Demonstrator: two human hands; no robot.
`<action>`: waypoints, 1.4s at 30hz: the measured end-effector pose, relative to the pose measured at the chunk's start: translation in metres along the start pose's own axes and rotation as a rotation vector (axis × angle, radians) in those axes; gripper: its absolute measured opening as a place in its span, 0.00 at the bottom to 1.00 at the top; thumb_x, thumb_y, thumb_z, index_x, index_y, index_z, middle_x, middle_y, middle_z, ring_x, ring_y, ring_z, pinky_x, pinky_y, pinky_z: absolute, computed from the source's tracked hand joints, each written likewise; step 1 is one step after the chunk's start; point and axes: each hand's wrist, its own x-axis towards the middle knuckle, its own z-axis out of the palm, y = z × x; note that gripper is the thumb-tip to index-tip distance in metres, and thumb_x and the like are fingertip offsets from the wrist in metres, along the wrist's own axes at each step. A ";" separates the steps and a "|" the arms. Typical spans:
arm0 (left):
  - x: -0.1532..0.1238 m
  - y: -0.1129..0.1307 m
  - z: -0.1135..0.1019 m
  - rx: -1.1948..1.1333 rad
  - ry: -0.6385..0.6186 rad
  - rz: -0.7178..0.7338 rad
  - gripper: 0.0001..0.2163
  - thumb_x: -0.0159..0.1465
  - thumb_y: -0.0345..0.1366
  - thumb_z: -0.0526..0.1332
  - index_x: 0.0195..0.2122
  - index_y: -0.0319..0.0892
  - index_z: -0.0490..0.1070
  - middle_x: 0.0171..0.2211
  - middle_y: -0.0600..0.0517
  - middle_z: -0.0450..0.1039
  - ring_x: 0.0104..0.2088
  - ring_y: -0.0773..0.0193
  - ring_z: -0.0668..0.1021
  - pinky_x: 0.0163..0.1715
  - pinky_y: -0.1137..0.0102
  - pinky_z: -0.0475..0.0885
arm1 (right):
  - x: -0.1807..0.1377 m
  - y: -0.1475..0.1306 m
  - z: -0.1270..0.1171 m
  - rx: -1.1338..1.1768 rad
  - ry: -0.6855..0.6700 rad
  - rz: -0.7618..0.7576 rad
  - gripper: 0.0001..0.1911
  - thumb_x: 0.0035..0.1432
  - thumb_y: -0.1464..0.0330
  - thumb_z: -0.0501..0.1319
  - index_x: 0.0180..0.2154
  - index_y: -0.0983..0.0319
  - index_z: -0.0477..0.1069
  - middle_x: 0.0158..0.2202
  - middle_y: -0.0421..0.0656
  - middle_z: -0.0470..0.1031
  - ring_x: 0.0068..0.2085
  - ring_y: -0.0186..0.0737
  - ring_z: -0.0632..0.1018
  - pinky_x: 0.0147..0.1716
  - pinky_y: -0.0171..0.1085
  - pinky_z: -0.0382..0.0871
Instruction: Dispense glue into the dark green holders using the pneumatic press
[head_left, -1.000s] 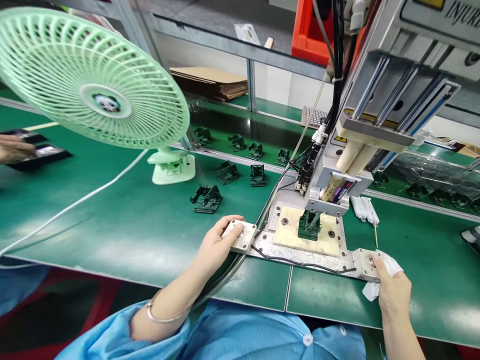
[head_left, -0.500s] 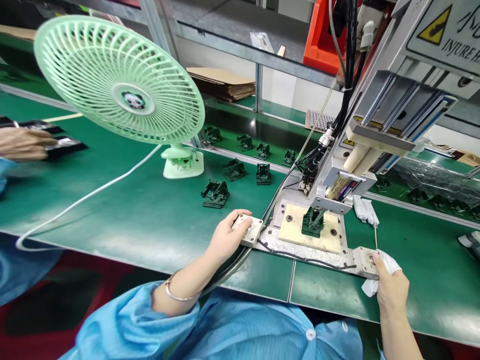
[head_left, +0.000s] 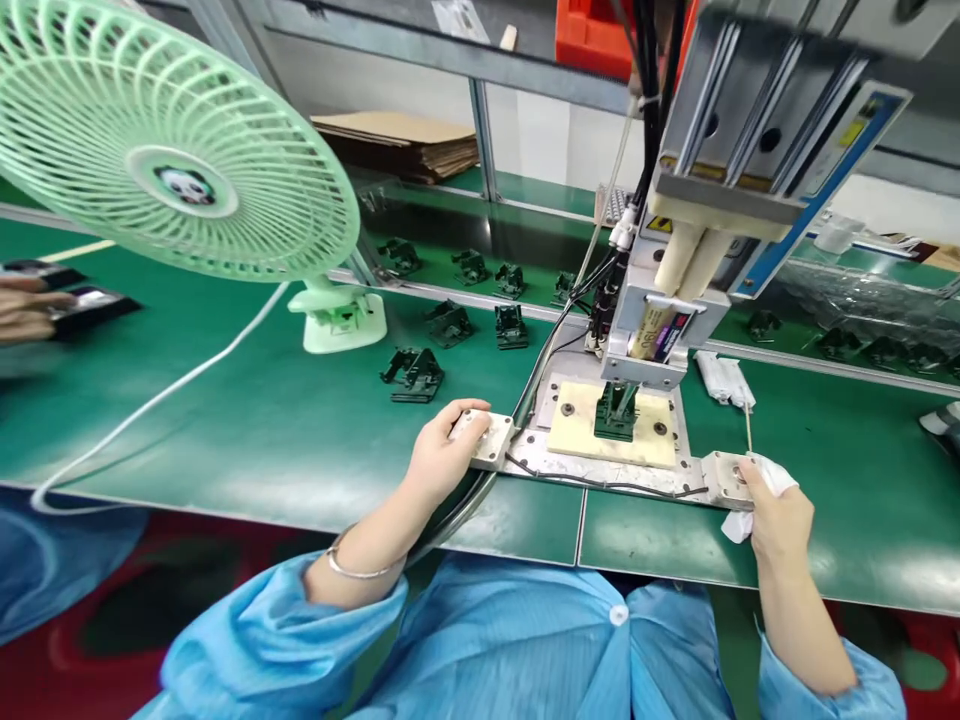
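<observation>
My left hand rests on the left button block of a press machine, its fingers curled over the block's edge. My right hand is closed on a white cloth, and its thumb presses the right button block. Between the blocks lies a metal base plate carrying a cream fixture. A dark green plastic part sits in the fixture under the press head.
A pale green desk fan stands at the left, its white cord trailing over the green bench. Several dark green parts lie behind my left hand. Another person's hand works at the far left. Cardboard lies at the back.
The view has shifted slightly. Both hands stay on the button blocks. The other person's hand at the far left has moved a little.
</observation>
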 end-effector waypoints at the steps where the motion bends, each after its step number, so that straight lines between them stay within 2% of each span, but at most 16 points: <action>1: 0.000 -0.001 0.000 -0.004 -0.001 -0.003 0.19 0.55 0.50 0.61 0.40 0.40 0.75 0.28 0.53 0.74 0.28 0.61 0.73 0.30 0.70 0.66 | 0.001 0.002 0.000 0.006 0.002 -0.002 0.34 0.34 0.46 0.74 0.34 0.68 0.79 0.32 0.50 0.80 0.34 0.49 0.80 0.29 0.39 0.73; 9: -0.001 -0.002 0.002 -0.030 -0.005 -0.014 0.18 0.55 0.49 0.62 0.39 0.41 0.75 0.28 0.53 0.73 0.28 0.61 0.73 0.30 0.70 0.67 | 0.004 0.012 -0.002 0.080 -0.018 -0.076 0.31 0.40 0.49 0.75 0.37 0.68 0.79 0.37 0.50 0.80 0.37 0.50 0.80 0.31 0.41 0.75; 18: 0.000 -0.002 0.003 -0.031 0.001 0.021 0.17 0.55 0.47 0.62 0.39 0.40 0.75 0.27 0.54 0.71 0.27 0.63 0.71 0.29 0.71 0.65 | 0.007 0.008 0.002 0.101 -0.028 -0.113 0.31 0.39 0.48 0.74 0.35 0.69 0.79 0.32 0.49 0.80 0.33 0.46 0.79 0.32 0.40 0.74; 24: 0.001 -0.007 0.003 -0.046 0.011 0.047 0.20 0.54 0.48 0.63 0.44 0.41 0.74 0.35 0.52 0.75 0.32 0.62 0.74 0.33 0.71 0.69 | 0.005 0.003 0.002 0.123 -0.025 -0.150 0.30 0.40 0.49 0.74 0.36 0.68 0.80 0.33 0.48 0.80 0.36 0.46 0.80 0.34 0.40 0.74; 27: 0.001 -0.009 0.003 -0.068 0.003 0.047 0.23 0.54 0.49 0.63 0.47 0.41 0.72 0.39 0.50 0.75 0.34 0.61 0.76 0.35 0.70 0.71 | 0.003 0.001 0.001 0.122 -0.030 -0.150 0.30 0.40 0.49 0.74 0.35 0.68 0.80 0.33 0.48 0.80 0.35 0.47 0.80 0.34 0.41 0.75; 31: 0.002 -0.012 0.004 -0.060 0.001 0.055 0.21 0.54 0.49 0.65 0.45 0.41 0.73 0.37 0.50 0.76 0.34 0.61 0.76 0.36 0.70 0.70 | 0.001 0.000 0.000 0.130 -0.039 -0.150 0.30 0.42 0.49 0.74 0.38 0.68 0.80 0.35 0.49 0.80 0.37 0.47 0.80 0.36 0.41 0.75; 36: 0.001 -0.012 0.003 -0.025 -0.004 0.069 0.18 0.56 0.48 0.64 0.42 0.43 0.74 0.33 0.52 0.74 0.30 0.62 0.73 0.32 0.71 0.68 | -0.003 -0.001 -0.001 0.139 -0.020 -0.110 0.32 0.40 0.49 0.75 0.39 0.67 0.80 0.37 0.50 0.81 0.39 0.50 0.80 0.37 0.43 0.76; 42: -0.001 -0.007 0.000 0.042 -0.003 0.046 0.18 0.56 0.49 0.63 0.42 0.43 0.74 0.35 0.51 0.76 0.32 0.59 0.74 0.34 0.68 0.70 | -0.012 -0.002 -0.004 0.124 -0.004 -0.065 0.31 0.40 0.51 0.76 0.39 0.68 0.80 0.37 0.50 0.81 0.39 0.50 0.80 0.36 0.42 0.77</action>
